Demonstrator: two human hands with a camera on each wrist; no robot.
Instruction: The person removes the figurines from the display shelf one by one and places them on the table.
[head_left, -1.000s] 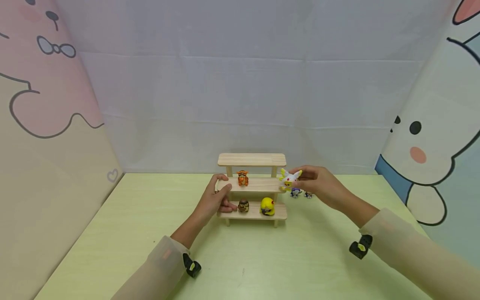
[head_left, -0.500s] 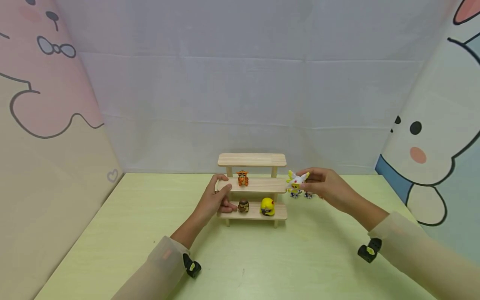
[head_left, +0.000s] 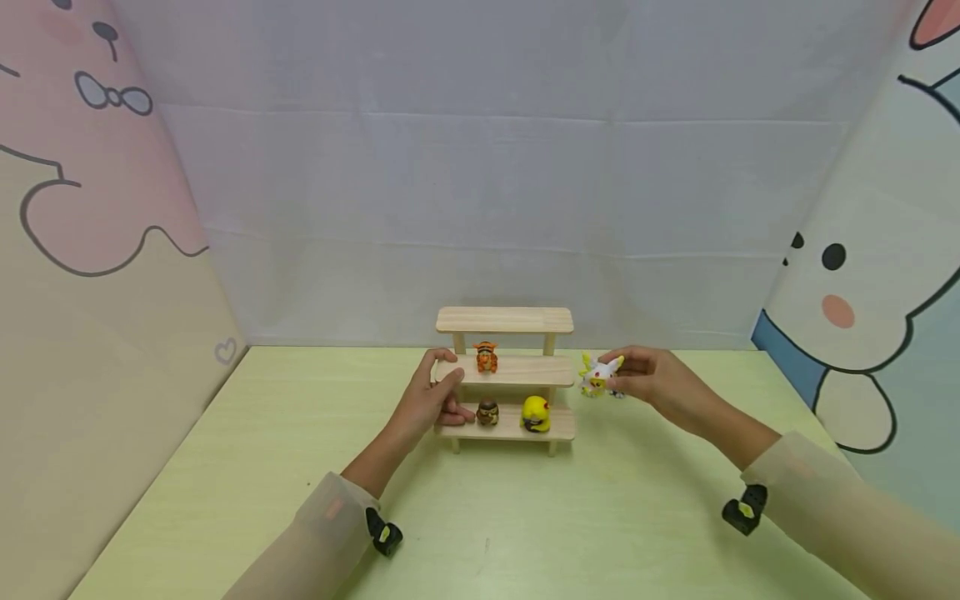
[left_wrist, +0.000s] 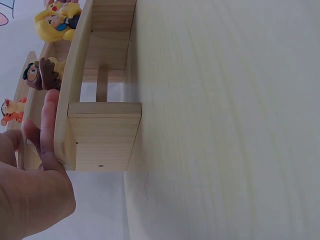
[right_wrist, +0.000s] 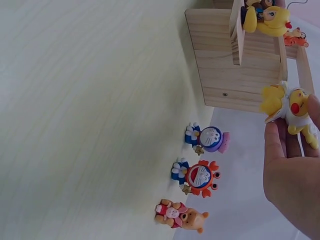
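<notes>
Right of centre in the head frame: white-and-yellow figure [head_left: 595,375], held just off the right end of a three-tier wooden shelf [head_left: 504,319]; at the right edge of the right wrist frame, with a red cheek spot in plain sight.
Right hand [head_left: 660,382]: thumb and fingers narrowed to a pinch around the white-and-yellow figure.
Left hand [head_left: 431,393]: gripping the left end of the shelf, thumb on the middle board [head_left: 528,371], lower fingers along the bottom board [head_left: 508,427].
Middle board: orange striped figure [head_left: 486,357], left of its centre.
Bottom board: brown owl figure [head_left: 487,412], just beside the left hand's fingertips; yellow figure [head_left: 536,414], farther right in the frame.
Lower middle of the right wrist frame: purple-hatted blue figure [right_wrist: 207,138], orange-crab-hooded blue figure [right_wrist: 195,176] and bear figure [right_wrist: 181,216], in a row on the pale surface [head_left: 487,517]; mostly hidden in the head frame.
Lower left and lower right of the head frame: pale sleeves [head_left: 311,533], with a small black device [head_left: 745,510] near each cuff.
Background: greyish-white cloth [head_left: 487,183], between cartoon-printed side panels [head_left: 97,217].
</notes>
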